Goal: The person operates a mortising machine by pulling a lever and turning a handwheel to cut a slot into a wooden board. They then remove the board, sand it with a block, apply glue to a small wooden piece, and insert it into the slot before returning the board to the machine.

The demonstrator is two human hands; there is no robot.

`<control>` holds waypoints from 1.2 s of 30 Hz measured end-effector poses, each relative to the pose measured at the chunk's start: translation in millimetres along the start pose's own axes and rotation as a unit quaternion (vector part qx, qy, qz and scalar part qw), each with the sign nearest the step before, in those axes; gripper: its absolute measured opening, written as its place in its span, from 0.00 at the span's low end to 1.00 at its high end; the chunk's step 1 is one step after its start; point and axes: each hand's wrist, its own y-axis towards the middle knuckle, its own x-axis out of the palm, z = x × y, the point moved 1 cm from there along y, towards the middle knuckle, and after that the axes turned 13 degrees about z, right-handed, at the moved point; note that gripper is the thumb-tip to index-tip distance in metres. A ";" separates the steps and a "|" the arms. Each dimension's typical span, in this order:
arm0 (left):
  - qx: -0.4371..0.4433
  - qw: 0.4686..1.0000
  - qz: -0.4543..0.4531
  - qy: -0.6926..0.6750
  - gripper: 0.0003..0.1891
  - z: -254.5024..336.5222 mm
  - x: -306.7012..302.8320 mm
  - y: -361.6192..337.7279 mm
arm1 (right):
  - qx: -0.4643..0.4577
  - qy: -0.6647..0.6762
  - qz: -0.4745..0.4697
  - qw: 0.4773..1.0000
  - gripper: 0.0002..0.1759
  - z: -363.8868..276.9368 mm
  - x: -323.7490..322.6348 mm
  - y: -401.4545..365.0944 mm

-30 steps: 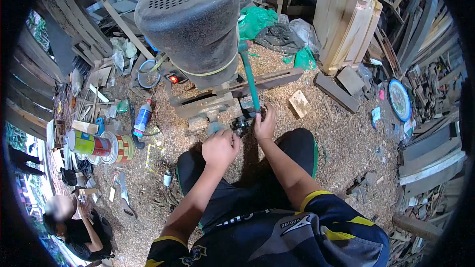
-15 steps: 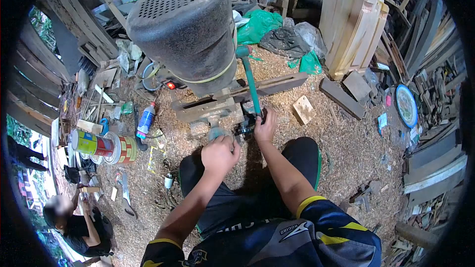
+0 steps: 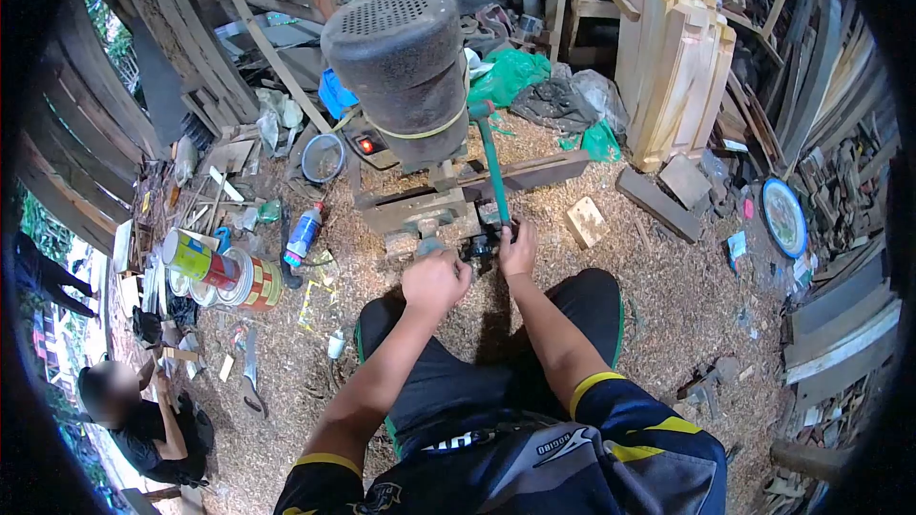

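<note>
Green lever (image 3: 491, 172) slants down from motor (image 3: 401, 67) at 12 o'clock; right hand (image 3: 518, 253) clamped on its lower end, left hand (image 3: 434, 281) fisted at 9 o'clock, contents unclear. Work looks mid-way.

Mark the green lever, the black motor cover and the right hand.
green lever (image 3: 491, 172), head view, middle of its shaft.
black motor cover (image 3: 401, 67), head view, its rounded side.
right hand (image 3: 518, 250), head view, back of the hand.
</note>
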 end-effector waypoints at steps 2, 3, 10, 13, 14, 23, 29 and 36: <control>0.001 1.000 -0.001 -0.003 0.14 -1.4 1.2 -2.5 | 0.033 0.023 -0.029 0.999 0.25 -8.4 -12.3 0.3; 0.004 1.000 -0.002 -0.006 0.14 -1.6 2.3 -2.4 | 0.030 0.023 -0.026 0.999 0.25 -13.1 -18.8 0.8; -0.014 0.999 -0.031 0.001 0.15 2.0 -3.2 -1.0 | 0.064 -0.032 -0.030 0.997 0.30 -63.1 -81.5 7.0; -0.010 0.999 -0.028 0.012 0.15 -2.5 2.9 -4.4 | 0.257 -0.024 -0.250 0.933 0.37 -131.2 -144.3 37.5; -0.010 1.000 -0.025 0.009 0.15 -3.0 3.9 -3.8 | 0.253 -0.026 -0.248 0.935 0.37 -153.4 -166.0 45.8; 0.010 0.999 -0.032 -0.034 0.14 -9.3 1.4 -8.1 | -0.156 0.363 -0.145 0.907 0.20 -357.2 -267.1 192.5; -0.031 0.983 -0.008 -0.181 0.13 -22.6 -10.3 -9.7 | -0.174 0.539 -0.159 0.808 0.18 -382.7 -195.7 282.5; -0.087 0.935 0.028 -0.344 0.10 -41.0 -1.7 -10.9 | -0.155 0.517 -0.111 0.835 0.25 -409.1 -160.1 317.7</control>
